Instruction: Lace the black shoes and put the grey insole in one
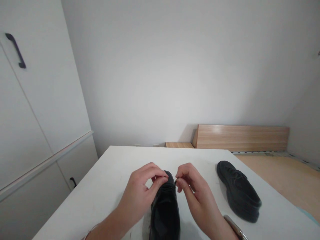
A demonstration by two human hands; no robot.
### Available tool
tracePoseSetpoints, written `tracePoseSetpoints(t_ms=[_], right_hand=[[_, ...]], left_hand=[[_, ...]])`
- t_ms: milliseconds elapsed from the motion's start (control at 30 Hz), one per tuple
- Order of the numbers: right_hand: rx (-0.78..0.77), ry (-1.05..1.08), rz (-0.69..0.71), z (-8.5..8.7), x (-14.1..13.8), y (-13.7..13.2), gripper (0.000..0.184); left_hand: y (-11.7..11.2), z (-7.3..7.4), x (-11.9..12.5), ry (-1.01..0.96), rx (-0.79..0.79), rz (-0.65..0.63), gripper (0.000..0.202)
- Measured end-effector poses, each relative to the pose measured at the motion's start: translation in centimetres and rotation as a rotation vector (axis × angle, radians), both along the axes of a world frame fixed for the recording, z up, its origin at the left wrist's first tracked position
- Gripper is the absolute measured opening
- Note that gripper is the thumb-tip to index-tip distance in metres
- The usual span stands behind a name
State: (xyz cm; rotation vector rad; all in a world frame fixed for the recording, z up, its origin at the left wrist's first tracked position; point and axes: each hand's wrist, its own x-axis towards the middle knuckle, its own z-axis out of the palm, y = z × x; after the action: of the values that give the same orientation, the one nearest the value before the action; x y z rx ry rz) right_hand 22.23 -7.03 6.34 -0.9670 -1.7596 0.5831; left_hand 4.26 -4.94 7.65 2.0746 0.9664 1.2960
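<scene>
A black lace-up shoe [165, 216] stands on the white table right in front of me, its toe pointing away and its opening toward me. Over its front part, my left hand [147, 183] is closed in a pinch on the shoelace, though the dark lace hardly stands out against the shoe. My right hand [191, 186] pinches a short dark strand of shoelace [175, 182] just off the shoe's right side. The matching black shoe [238, 190] lies apart at the right of the table, its lace across the top.
The white table [100, 200] reaches toward a grey wall. White cabinets with dark handles [16, 50] stand on the left. Beyond the table's right edge is a bed frame with a wooden headboard [240, 136]. A wristband [235, 227] sits on my right wrist.
</scene>
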Motion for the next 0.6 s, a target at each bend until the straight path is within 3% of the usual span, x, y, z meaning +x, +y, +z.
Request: tracePoseSetpoints(t_ms=[300, 500, 600], right_hand=[[0.038, 0.093, 0.05, -1.1, -0.3, 0.5, 0.013], [-0.041, 0.196, 0.1, -1.7, 0.1, 0.8, 0.01], [-0.091, 0.257, 0.159, -1.9, 0.4, 1.1, 0.008]], left_hand=[[0.6, -1.5, 1.5, -0.16, -0.119, -0.048, 0.013], [1.0, -2.6, 2.1, -0.353, -0.507, -0.261, 0.021], [1.4, -3.1, 2.1, -0.437, -0.584, -0.323, 0.03]])
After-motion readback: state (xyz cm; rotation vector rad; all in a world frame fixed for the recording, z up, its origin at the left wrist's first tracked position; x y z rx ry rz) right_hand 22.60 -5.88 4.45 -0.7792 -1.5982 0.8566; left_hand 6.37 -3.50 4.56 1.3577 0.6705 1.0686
